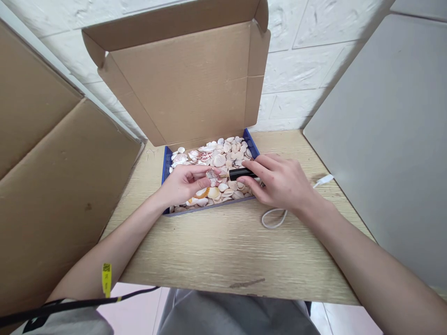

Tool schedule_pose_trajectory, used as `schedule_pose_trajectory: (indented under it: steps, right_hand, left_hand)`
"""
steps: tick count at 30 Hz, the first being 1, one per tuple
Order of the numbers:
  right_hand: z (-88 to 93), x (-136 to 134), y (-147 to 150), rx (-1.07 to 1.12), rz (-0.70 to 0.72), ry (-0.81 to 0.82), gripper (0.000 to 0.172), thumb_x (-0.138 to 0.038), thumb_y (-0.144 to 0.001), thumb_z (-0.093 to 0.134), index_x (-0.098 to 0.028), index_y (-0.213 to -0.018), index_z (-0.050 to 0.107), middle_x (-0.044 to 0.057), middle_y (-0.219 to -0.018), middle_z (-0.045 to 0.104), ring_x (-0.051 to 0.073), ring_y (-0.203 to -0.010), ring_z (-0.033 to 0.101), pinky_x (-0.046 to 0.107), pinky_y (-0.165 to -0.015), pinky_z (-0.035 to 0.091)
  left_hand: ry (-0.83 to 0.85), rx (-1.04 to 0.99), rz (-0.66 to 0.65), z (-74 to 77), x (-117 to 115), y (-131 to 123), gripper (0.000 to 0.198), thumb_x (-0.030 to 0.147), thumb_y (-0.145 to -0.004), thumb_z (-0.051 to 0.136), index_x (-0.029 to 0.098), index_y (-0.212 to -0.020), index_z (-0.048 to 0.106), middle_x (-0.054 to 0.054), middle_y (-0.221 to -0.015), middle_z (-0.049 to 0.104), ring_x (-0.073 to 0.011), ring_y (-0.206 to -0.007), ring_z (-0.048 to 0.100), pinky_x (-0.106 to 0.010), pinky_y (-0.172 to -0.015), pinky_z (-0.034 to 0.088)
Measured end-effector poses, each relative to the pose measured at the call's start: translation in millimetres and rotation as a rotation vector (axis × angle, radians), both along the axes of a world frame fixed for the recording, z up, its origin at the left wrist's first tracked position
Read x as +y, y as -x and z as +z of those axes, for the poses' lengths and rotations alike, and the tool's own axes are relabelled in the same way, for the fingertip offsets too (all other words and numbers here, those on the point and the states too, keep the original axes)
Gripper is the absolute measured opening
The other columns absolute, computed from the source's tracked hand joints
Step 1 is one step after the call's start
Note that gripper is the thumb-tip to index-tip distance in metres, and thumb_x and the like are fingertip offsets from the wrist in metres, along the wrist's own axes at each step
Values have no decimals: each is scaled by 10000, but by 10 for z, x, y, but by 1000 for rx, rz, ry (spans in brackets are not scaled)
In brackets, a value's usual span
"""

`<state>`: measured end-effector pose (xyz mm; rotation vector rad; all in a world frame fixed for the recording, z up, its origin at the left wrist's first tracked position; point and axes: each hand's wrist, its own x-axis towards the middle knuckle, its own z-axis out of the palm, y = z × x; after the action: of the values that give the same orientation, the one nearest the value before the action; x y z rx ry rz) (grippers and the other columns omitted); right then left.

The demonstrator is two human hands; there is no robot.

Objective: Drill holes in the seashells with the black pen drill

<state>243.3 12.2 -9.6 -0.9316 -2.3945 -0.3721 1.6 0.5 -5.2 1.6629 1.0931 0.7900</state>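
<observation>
My left hand (185, 183) is closed, pinching a pale pinkish seashell (211, 177) between thumb and fingers above an open box. My right hand (281, 179) grips a slim black mini drill (240, 174), held nearly level. Its thin brass-coloured tip points left at the shell; whether it touches cannot be made out. Below both hands, many loose seashells (219, 160) fill the box, white, cream and pink, with an orange-striped one (203, 193) near my left thumb. Blue side walls (251, 142) edge the box.
The box's brown cardboard lid (185, 83) stands raised against the white brick-patterned wall (296, 70). A white cable (274, 225) loops by my right wrist on the wooden table (209, 251). Cardboard (52, 186) flanks the left, a grey panel (391, 139) the right.
</observation>
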Motion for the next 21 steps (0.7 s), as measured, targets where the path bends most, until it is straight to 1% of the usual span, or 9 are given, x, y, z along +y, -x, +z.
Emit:
schedule_pose_trajectory:
  steps: [3, 6, 8, 11, 14, 16, 18, 21]
  right_hand:
    - [27, 12, -13, -35, 29, 9, 372, -467, -891, 469, -147, -1025, 602, 56, -820, 634, 162, -699, 553, 284, -545, 324]
    - [54, 30, -19, -63, 39, -23, 277, -381, -902, 480, -146, -1012, 576, 58, -831, 636, 168, -728, 540, 289, -581, 349]
    - [63, 38, -17, -63, 42, -70, 182, -314, -903, 483, -161, -947, 570, 49, -809, 638, 164, -714, 521, 290, -604, 365]
    - [62, 35, -9, -19, 79, -168, 85, -229, -874, 525, -173, -928, 559, 49, -851, 650, 170, -752, 530, 295, -650, 393]
    - [57, 22, -6, 59, 121, -240, 153, -192, -836, 576, -174, -985, 548, 82, -985, 646, 199, -875, 549, 311, -712, 421]
    - [57, 18, -8, 86, 123, -250, 192, -207, -833, 587, -189, -1019, 540, 90, -1024, 635, 205, -898, 548, 319, -727, 433]
    - [59, 21, -11, 90, 120, -241, 207, -234, -839, 586, -195, -1037, 540, 88, -1001, 635, 202, -875, 548, 323, -722, 435]
    - [54, 36, -13, 84, 123, -201, 216, -285, -851, 569, -157, -1026, 558, 97, -929, 635, 200, -822, 544, 327, -701, 425]
  left_hand:
    - [0, -4, -3, 10, -2, -5, 287, 290, -788, 648, 116, -1009, 707, -63, -743, 712, -98, -556, 564, -176, -461, 396]
    - [21, 8, 2, -8, -2, 2, 311, 284, -794, 643, 116, -1051, 693, -70, -748, 720, -95, -524, 560, -173, -428, 372]
    - [43, -4, -6, -27, -2, 10, 336, 287, -794, 645, 118, -1082, 681, -90, -814, 734, -121, -591, 610, -184, -457, 413]
    - [79, -30, -32, -49, 3, 20, 361, 304, -789, 655, 135, -1107, 672, -103, -912, 739, -166, -750, 665, -227, -586, 501]
    - [90, -38, -45, -60, 8, 27, 359, 320, -780, 668, 157, -1100, 678, -83, -895, 744, -167, -767, 672, -239, -634, 520]
    - [82, -37, -47, -64, 10, 29, 344, 322, -777, 673, 161, -1081, 687, -74, -869, 744, -167, -762, 671, -240, -635, 521]
    - [72, -38, -52, -65, 10, 30, 329, 320, -778, 672, 157, -1062, 694, -76, -860, 741, -171, -761, 667, -247, -637, 520]
    - [66, -39, -56, -64, 9, 28, 324, 315, -779, 667, 152, -1058, 696, -77, -852, 737, -162, -731, 653, -246, -617, 510]
